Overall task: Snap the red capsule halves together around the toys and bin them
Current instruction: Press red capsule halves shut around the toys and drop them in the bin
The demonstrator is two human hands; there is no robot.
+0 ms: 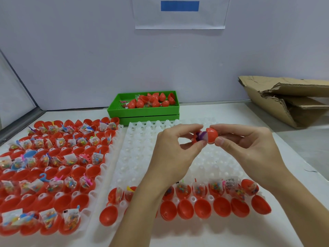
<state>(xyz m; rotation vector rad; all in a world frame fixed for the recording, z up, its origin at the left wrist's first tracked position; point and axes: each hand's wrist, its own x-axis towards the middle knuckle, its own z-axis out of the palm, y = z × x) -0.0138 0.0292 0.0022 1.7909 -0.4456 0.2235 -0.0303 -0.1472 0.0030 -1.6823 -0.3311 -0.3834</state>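
Both hands meet above the white tray (pixel 142 157), over its far bare rows. The right hand (pixel 247 148) pinches a glossy red half (pixel 211 135), dome pointing right, between thumb and forefinger. The left hand (pixel 178 148) pinches the other half (pixel 194 138), mostly hidden behind its fingertips. Between the two halves a gap shows a toy (pixel 202 136), purple and white, in a clear bag. The halves are not joined.

On the tray's near rows sit red halves holding bagged toys (pixel 199 189) and, nearest, bare halves (pixel 203 208). Left of the tray, a second tray (pixel 114 139) is packed with more red halves and toys. Behind the tray a green bin (pixel 142 111) holds closed red capsules (pixel 153 101). To the tray's far right lies torn cardboard (pixel 284 100).
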